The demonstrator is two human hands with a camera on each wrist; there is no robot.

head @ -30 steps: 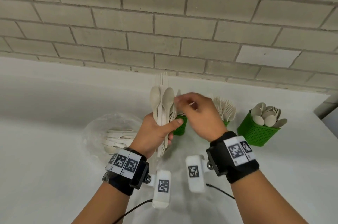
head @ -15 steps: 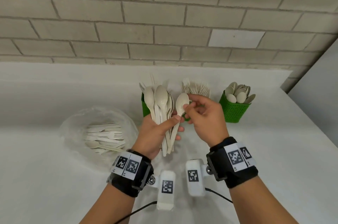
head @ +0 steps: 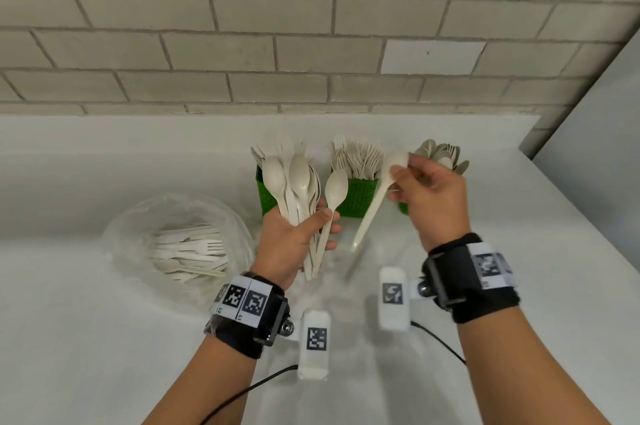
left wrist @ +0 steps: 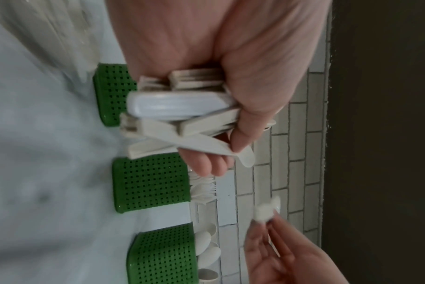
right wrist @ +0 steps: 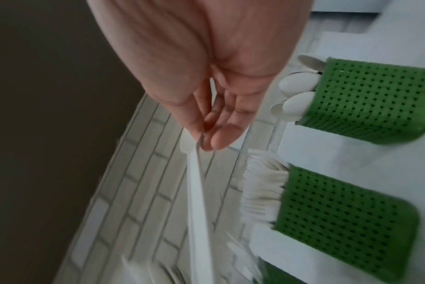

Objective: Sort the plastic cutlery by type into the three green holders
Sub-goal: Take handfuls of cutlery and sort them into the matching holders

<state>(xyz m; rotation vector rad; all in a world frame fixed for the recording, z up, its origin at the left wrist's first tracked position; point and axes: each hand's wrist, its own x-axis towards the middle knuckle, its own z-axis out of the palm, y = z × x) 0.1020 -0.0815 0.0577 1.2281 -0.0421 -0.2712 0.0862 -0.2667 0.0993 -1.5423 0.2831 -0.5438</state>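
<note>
Far left on the white counter (head: 69,338): a clear bag (head: 180,237) lying open, with loose forks (head: 188,251) and other cutlery inside. Next, the left hand (head: 294,244) holds a bundle of spoons (head: 298,189) upright, fingers curled round the handles, thumb pressed across the front. The bundle stands in front of the left holder (head: 265,196) and hides most of it; cutlery tips show above. The middle holder (head: 356,197) carries forks, tines up. The right hand (head: 429,196) pinches one spoon (head: 372,206) at its bowl between thumb and fingertips, handle hanging down toward the counter. That hand covers most of the right holder (right wrist: 367,100), which holds spoons, bowls up. A brick wall (head: 242,43) stands behind.
</note>
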